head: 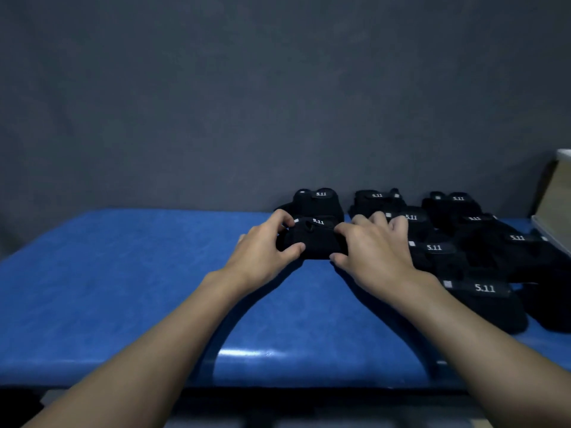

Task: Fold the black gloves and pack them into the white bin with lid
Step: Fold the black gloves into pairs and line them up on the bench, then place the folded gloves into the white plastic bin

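Head view: both hands are gripping one folded black fabric glove [315, 242] with a white "5.11" label, which is resting on the glossy blue counter [123, 288]. The left hand [265, 251] is curling around the glove's left end, thumb pressing on the near edge and fingers hooking over the far top. The right hand [374, 251] is mirroring it on the right end, thumb at the near corner, index finger lying along the glove's top, the other fingers spreading loosely toward the neighbouring pile. Both hands are partly closed, holding the glove between them.

Just behind the held glove, another folded black glove [318, 200] is sitting against the dark grey backdrop [278, 88]. To the right, a cluster of more black gloves with the same labels [463, 242] is lying on the counter, some overlapping; the nearest one [485, 301] is lying just beside the right wrist. At the far right edge, a pale bin-like object [556, 205] is partly showing; its lid cannot be made out.
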`<state>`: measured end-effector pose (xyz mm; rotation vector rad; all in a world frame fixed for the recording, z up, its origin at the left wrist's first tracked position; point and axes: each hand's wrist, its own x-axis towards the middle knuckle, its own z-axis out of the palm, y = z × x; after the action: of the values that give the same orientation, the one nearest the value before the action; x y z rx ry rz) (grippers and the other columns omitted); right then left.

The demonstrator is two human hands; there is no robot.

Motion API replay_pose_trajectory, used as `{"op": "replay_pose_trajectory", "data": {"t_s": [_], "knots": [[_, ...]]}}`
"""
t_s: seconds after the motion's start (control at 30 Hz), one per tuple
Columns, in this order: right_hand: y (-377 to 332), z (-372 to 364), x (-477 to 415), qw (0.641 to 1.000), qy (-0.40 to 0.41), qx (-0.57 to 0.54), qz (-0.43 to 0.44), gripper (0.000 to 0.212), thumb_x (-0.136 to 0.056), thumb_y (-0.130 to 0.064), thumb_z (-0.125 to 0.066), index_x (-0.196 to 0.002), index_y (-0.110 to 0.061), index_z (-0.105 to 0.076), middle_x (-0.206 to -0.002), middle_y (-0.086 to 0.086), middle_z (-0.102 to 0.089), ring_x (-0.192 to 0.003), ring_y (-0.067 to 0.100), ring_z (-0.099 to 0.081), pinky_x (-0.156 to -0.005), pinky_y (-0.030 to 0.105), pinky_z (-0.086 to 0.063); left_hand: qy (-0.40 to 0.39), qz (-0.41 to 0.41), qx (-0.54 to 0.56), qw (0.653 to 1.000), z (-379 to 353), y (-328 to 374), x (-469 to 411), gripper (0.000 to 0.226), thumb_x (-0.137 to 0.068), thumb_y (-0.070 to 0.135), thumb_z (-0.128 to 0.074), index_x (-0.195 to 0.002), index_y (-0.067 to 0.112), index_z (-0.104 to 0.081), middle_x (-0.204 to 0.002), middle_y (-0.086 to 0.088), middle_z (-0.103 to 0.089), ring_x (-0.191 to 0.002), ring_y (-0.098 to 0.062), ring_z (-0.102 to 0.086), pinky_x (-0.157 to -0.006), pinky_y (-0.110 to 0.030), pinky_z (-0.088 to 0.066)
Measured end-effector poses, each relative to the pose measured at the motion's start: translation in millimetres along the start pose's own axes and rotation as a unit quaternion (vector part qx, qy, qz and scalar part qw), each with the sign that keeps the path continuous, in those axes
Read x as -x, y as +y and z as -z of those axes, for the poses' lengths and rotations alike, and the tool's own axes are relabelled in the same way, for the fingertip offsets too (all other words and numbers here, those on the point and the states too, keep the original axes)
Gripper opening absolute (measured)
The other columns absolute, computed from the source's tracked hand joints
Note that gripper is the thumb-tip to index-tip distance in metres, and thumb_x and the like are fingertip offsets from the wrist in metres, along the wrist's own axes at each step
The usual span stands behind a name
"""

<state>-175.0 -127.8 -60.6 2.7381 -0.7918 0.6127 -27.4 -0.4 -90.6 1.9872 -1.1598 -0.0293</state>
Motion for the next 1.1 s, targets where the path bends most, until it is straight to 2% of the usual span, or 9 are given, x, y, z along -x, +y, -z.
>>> {"op": "replay_pose_trajectory", "data": {"t_s": [0.13,0.3,0.4,0.5,0.63,0.8,0.87,0.93,1.1], "knots": [[5,-2,-7,0.999,-0.024,0.026,0.02,0.037,-0.086,-0.055,-0.058,-0.113,-0.03,-0.061,-0.106,-0.005,-0.056,-0.109,0.025,-0.041,-0.089,0.042,-0.024,0.005,0.009,0.001,1.0,-7,3,-9,0.03,-0.086,0.039,-0.071,-0.105,0.035,-0.047,-0.095,0.025,-0.055,-0.101,-0.015,-0.058,-0.101,-0.047,-0.043],[9,8,-9,0.999,-0.022,0.015,0.026,0.039,-0.085,-0.057,-0.057,-0.113,-0.029,-0.061,-0.103,-0.002,-0.054,-0.108,0.024,-0.04,-0.089,0.042,-0.024,0.042,0.009,0.001,0.999,-8,10,-13,0.03,-0.085,0.037,-0.073,-0.105,0.032,-0.052,-0.109,0.011,-0.052,-0.101,-0.014,-0.053,-0.091,-0.032,-0.045],[19,21,-3,0.999,-0.001,-0.01,0.044,0.04,-0.086,-0.058,-0.056,-0.115,-0.03,-0.06,-0.108,-0.003,-0.057,-0.11,0.023,-0.04,-0.089,0.041,-0.024,0.081,-0.014,-0.018,0.996,-5,29,-14,0.027,-0.085,0.038,-0.072,-0.105,0.03,-0.056,-0.109,0.009,-0.054,-0.104,-0.015,-0.055,-0.096,-0.04,-0.046],[37,40,5,0.997,0.008,-0.039,0.065,0.041,-0.087,-0.059,-0.054,-0.117,-0.031,-0.059,-0.113,-0.005,-0.057,-0.112,0.022,-0.039,-0.09,0.041,-0.023,0.096,-0.034,-0.028,0.994,-1,57,-13,0.021,-0.085,0.039,-0.071,-0.101,0.032,-0.059,-0.104,0.011,-0.06,-0.102,-0.015,-0.057,-0.094,-0.045,-0.048],[74,64,24,0.994,0.0,-0.07,0.089,0.041,-0.088,-0.059,-0.053,-0.122,-0.035,-0.057,-0.117,-0.007,-0.056,-0.114,0.019,-0.038,-0.091,0.039,-0.022,0.048,-0.057,-0.021,0.997,-11,105,1,0.012,-0.088,0.034,-0.07,-0.094,0.027,-0.063,-0.095,0.013,-0.065,-0.094,-0.009,-0.061,-0.087,-0.033,-0.05],[134,88,59,0.992,-0.017,-0.1,0.082,0.037,-0.09,-0.055,-0.054,-0.12,-0.035,-0.058,-0.117,-0.008,-0.056,-0.116,0.02,-0.041,-0.098,0.044,-0.028,-0.024,-0.078,-0.046,0.996,-39,172,10,0.012,-0.088,0.04,-0.066,-0.088,0.028,-0.066,-0.082,0.006,-0.067,-0.077,-0.015,-0.064,-0.077,-0.039,-0.055],[159,97,73,0.991,-0.026,-0.111,0.068,0.036,-0.09,-0.053,-0.055,-0.121,-0.035,-0.058,-0.117,-0.008,-0.057,-0.118,0.02,-0.043,-0.099,0.044,-0.029,-0.026,-0.093,-0.074,0.993,-50,199,12,0.012,-0.091,0.038,-0.065,-0.091,0.027,-0.067,-0.081,0.008,-0.065,-0.073,-0.009,-0.06,-0.07,-0.024,-0.051],[185,105,88,0.991,-0.039,-0.12,0.041,0.036,-0.089,-0.051,-0.057,-0.122,-0.036,-0.058,-0.119,-0.008,-0.058,-0.12,0.021,-0.044,-0.097,0.043,-0.03,-0.027,-0.109,-0.084,0.99,-63,225,15,0.011,-0.091,0.039,-0.065,-0.091,0.028,-0.067,-0.082,0.01,-0.064,-0.073,-0.002,-0.058,-0.068,-0.018,-0.046],[248,113,125,0.983,-0.108,-0.136,-0.054,0.044,-0.084,-0.051,-0.064,-0.124,-0.033,-0.056,-0.125,0.0,-0.059,-0.123,0.025,-0.051,-0.102,0.045,-0.04,-0.078,-0.134,-0.094,0.983,-102,266,21,0.014,-0.086,0.048,-0.063,-0.089,0.034,-0.064,-0.087,0.017,-0.065,-0.088,-0.008,-0.062,-0.086,-0.04,-0.051]]}}
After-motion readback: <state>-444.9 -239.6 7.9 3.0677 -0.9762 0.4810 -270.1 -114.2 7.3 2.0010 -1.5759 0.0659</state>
